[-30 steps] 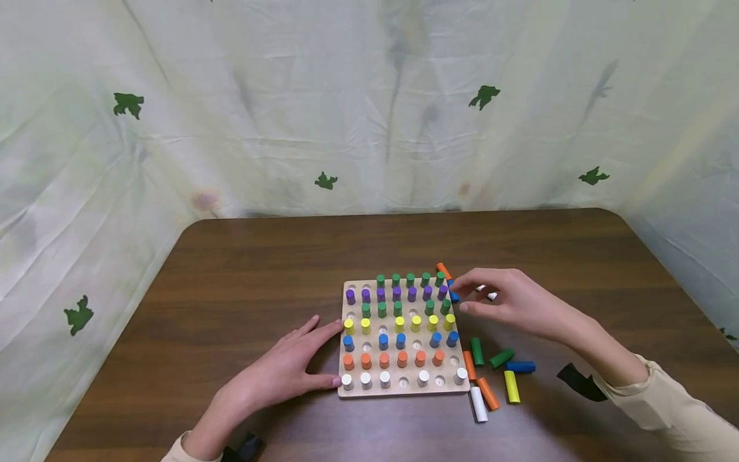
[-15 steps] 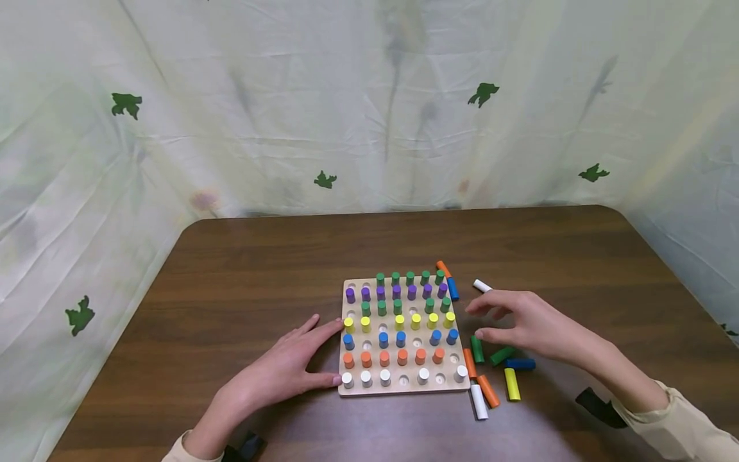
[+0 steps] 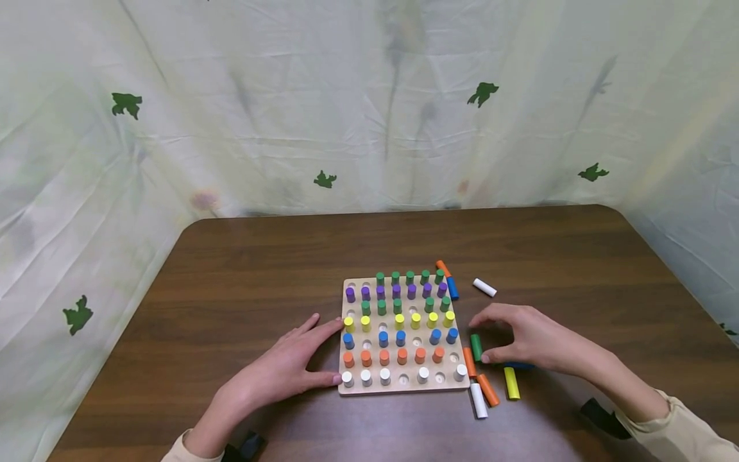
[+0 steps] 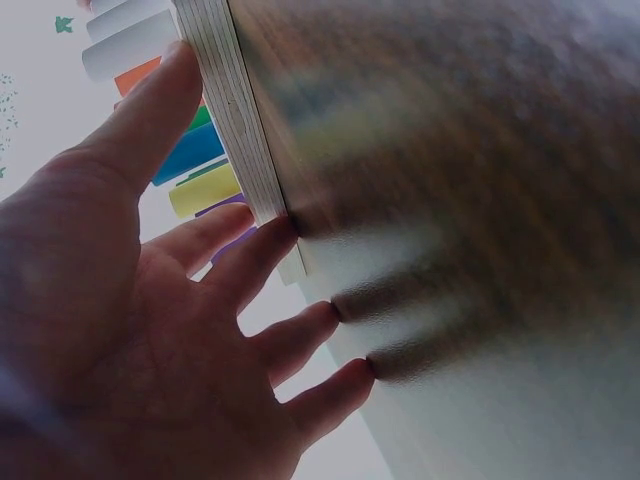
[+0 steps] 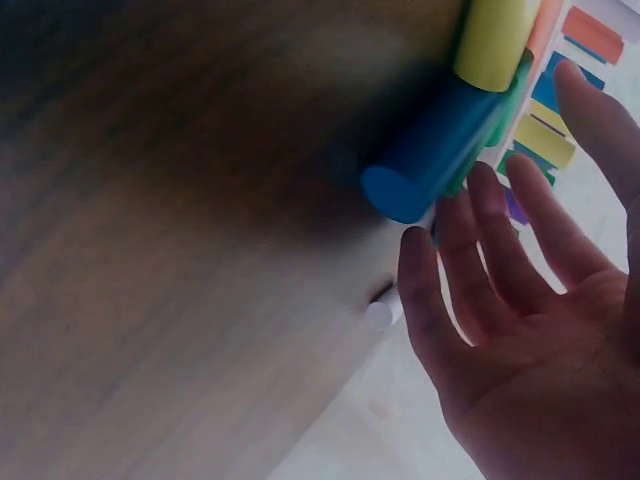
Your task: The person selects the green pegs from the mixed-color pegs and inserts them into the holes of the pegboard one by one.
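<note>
A square wooden pegboard (image 3: 392, 391) lies on the table, with rows of white, orange, blue, yellow, green and purple pegs standing in it. My left hand (image 3: 288, 359) rests spread at its left side; in the left wrist view the thumb touches the board's edge and two other fingertips reach the table. My right hand (image 3: 537, 340) hovers right of the board, thumb and fingers apart around a loose green peg (image 3: 476, 348), gripping nothing. In the right wrist view a blue peg (image 5: 410, 170) and a yellow peg (image 5: 495, 45) lie by its fingers. A second green peg is hidden under this hand in the head view.
Two orange pegs (image 3: 487, 390) and a white peg (image 3: 478, 401) lie by the board's front right corner. Near its back right corner are an orange peg (image 3: 443, 268), a blue peg (image 3: 453, 289) and, farther right, another white peg (image 3: 484, 287). A pale curtain hangs behind the brown table (image 3: 277, 250).
My right hand has moved from the board's back right corner toward me, down over the loose pegs, uncovering the far white peg. My left hand has stayed in place.
</note>
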### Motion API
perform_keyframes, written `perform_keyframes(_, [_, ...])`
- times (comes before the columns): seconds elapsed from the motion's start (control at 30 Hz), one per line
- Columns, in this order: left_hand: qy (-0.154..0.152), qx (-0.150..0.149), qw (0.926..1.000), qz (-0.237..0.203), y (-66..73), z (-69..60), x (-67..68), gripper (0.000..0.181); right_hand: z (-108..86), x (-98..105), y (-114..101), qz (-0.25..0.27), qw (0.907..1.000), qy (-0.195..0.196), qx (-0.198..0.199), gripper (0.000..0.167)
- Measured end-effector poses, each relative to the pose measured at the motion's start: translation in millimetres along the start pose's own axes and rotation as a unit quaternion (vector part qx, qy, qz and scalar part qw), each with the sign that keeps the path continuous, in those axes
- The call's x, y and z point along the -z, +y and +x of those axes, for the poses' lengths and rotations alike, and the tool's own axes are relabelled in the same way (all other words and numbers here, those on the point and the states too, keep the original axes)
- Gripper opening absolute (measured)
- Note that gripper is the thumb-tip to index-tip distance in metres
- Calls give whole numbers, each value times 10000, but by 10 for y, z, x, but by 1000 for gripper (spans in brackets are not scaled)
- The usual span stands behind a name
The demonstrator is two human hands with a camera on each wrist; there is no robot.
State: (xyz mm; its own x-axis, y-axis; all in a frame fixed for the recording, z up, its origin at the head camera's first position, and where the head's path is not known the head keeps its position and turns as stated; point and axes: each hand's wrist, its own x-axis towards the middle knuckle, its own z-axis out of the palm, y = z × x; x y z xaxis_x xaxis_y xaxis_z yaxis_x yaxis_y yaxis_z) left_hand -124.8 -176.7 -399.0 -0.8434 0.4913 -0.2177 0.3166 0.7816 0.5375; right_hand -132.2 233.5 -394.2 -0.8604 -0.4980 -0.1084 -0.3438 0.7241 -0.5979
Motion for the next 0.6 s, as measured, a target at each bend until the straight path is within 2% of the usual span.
perform_keyframes(0.23, [-30, 41, 10000, -26, 9, 2, 6, 86, 4, -52, 68, -271, 9993, 24, 265, 41])
perform_keyframes(0.6, [-8, 133, 9999, 31, 18, -13, 5, 86, 25, -65, 72, -276, 9987, -22, 429, 34])
